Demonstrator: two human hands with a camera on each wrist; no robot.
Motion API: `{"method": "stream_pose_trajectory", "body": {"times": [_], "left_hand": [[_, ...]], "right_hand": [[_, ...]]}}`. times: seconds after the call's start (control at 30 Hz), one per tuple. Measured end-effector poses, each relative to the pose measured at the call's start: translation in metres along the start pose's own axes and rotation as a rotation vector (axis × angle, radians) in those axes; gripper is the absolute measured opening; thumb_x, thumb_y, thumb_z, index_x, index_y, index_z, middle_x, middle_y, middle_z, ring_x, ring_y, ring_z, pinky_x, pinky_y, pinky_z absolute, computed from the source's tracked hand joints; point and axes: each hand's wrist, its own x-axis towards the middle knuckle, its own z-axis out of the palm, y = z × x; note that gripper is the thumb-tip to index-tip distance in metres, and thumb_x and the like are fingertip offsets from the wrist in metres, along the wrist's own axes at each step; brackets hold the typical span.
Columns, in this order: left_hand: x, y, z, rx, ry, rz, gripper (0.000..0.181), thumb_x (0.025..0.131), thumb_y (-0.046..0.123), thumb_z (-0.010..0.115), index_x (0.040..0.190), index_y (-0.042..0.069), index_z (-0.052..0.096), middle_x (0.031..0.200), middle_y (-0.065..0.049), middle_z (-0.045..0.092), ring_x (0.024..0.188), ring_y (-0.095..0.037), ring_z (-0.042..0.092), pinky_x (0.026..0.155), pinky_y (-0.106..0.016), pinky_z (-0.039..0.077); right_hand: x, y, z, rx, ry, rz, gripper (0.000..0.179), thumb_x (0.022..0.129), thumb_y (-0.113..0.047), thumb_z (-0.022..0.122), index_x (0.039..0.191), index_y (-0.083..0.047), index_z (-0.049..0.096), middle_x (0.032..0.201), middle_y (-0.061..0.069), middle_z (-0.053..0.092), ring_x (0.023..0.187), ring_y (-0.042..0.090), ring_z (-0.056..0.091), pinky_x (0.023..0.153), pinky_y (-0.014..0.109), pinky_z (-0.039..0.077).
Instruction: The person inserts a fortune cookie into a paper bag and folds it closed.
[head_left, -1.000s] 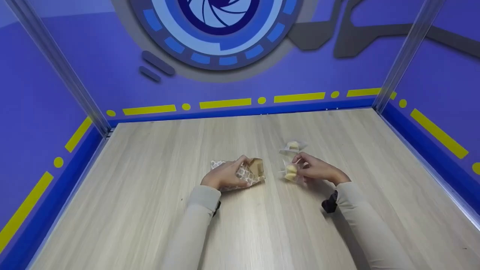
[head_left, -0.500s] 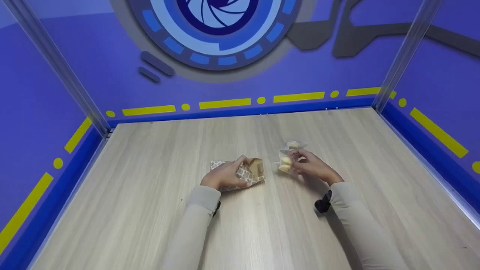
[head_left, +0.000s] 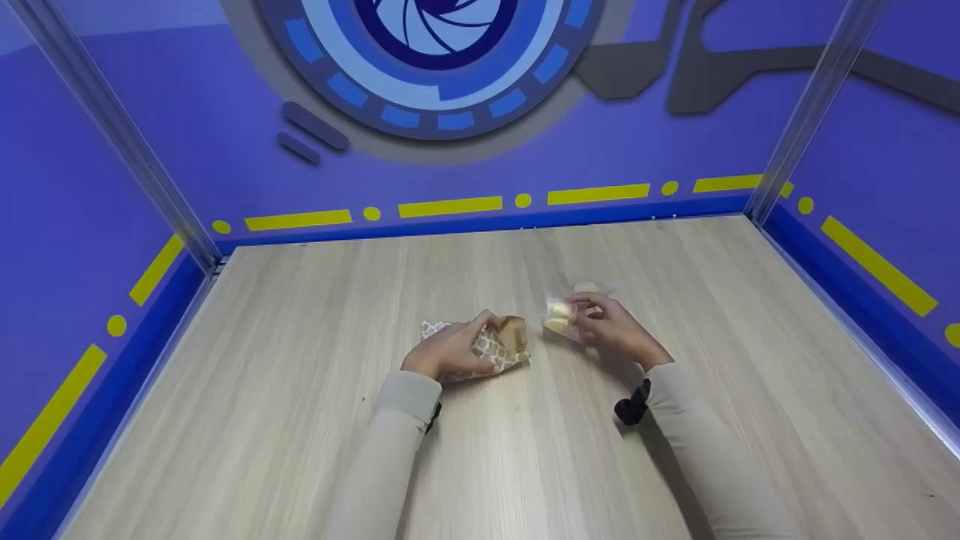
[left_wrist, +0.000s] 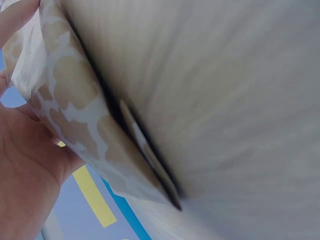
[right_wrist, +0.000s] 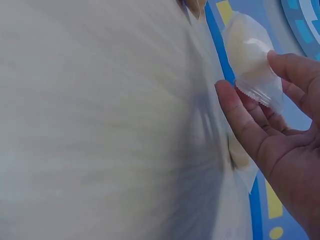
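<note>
My left hand (head_left: pixel 450 351) grips a paper bag (head_left: pixel 491 351) with a tan-and-white giraffe-like pattern, its brown mouth facing right. In the left wrist view the patterned bag (left_wrist: pixel 75 90) lies along the tabletop, thumb and fingers around it. Between the fingers of my right hand (head_left: pixel 616 330) is a clear sachet (head_left: pixel 558 316) with pale yellow pieces inside, held just right of the bag's mouth. The right wrist view shows this sachet (right_wrist: pixel 250 50) lifted off the table, its crimped edge near the fingers. A second similar sachet (head_left: pixel 589 287) lies behind the right hand, partly hidden.
The wood-grain tabletop (head_left: pixel 300 420) is bounded by blue panels with yellow dashes (head_left: pixel 450 206) at the back and both sides. Metal posts (head_left: pixel 795 112) stand at the rear corners.
My right hand has carried its sachet up off the table and leftward, toward the bag's mouth. The left hand and the bag have stayed in place.
</note>
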Motion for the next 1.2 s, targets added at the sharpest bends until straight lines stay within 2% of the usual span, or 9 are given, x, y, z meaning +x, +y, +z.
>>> {"method": "stream_pose_trajectory", "body": {"times": [0.27,0.4,0.53,0.67,0.8,1.03,1.2], "left_hand": [[-0.001,0.001,0.0,0.003,0.0,-0.029,0.067,0.077,0.04,0.076,0.132,0.03,0.04,0.106,-0.003,0.064,0.089,-0.019,0.058,0.08,-0.037,0.048],[0.0,0.001,-0.001,-0.002,0.002,-0.025,0.067,0.077,0.039,0.076,0.132,0.029,0.041,0.108,-0.004,0.064,0.091,-0.019,0.059,0.082,-0.037,0.048],[0.0,0.002,-0.001,0.0,0.003,-0.02,0.065,0.077,0.04,0.076,0.131,0.029,0.042,0.111,-0.004,0.065,0.094,-0.02,0.06,0.084,-0.039,0.049],[-0.001,0.001,-0.001,0.006,0.001,-0.016,0.064,0.077,0.04,0.076,0.13,0.029,0.042,0.11,-0.005,0.065,0.094,-0.02,0.061,0.084,-0.039,0.049],[0.0,0.001,0.0,0.002,0.001,-0.016,0.063,0.077,0.039,0.076,0.129,0.031,0.042,0.109,-0.004,0.065,0.093,-0.019,0.06,0.083,-0.039,0.049],[0.0,0.0,-0.001,-0.004,-0.001,-0.003,0.062,0.076,0.038,0.076,0.127,0.03,0.042,0.111,-0.005,0.065,0.095,-0.019,0.06,0.084,-0.038,0.049],[0.0,0.0,-0.002,0.005,-0.006,0.0,0.063,0.076,0.038,0.076,0.128,0.029,0.041,0.11,-0.007,0.065,0.094,-0.021,0.06,0.084,-0.039,0.049]], "right_hand": [[0.008,-0.008,0.013,0.128,0.163,0.059,0.063,0.086,-0.012,0.069,0.139,0.001,0.036,0.117,0.013,0.049,0.093,0.015,0.055,0.069,0.031,0.055],[0.011,-0.014,0.019,0.137,0.205,0.1,0.062,0.087,-0.014,0.069,0.138,0.002,0.037,0.121,0.019,0.054,0.089,0.014,0.059,0.071,0.036,0.056],[0.013,-0.017,0.025,0.092,0.212,0.092,0.059,0.09,-0.018,0.067,0.139,0.002,0.042,0.128,0.027,0.055,0.09,0.015,0.062,0.075,0.04,0.057],[0.013,-0.017,0.028,0.067,0.21,0.064,0.054,0.092,-0.019,0.065,0.139,0.0,0.047,0.125,0.028,0.057,0.087,0.014,0.063,0.076,0.04,0.057],[0.014,-0.018,0.031,0.056,0.197,0.042,0.053,0.093,-0.019,0.063,0.139,0.001,0.046,0.123,0.03,0.058,0.085,0.013,0.063,0.077,0.04,0.057],[0.016,-0.024,0.037,0.099,0.199,0.101,0.056,0.09,-0.019,0.067,0.135,0.007,0.045,0.116,0.023,0.061,0.09,0.014,0.063,0.082,0.042,0.055],[0.016,-0.026,0.042,0.064,0.22,0.128,0.049,0.088,-0.019,0.069,0.127,0.005,0.051,0.114,0.022,0.062,0.091,0.018,0.063,0.082,0.04,0.055]]}}
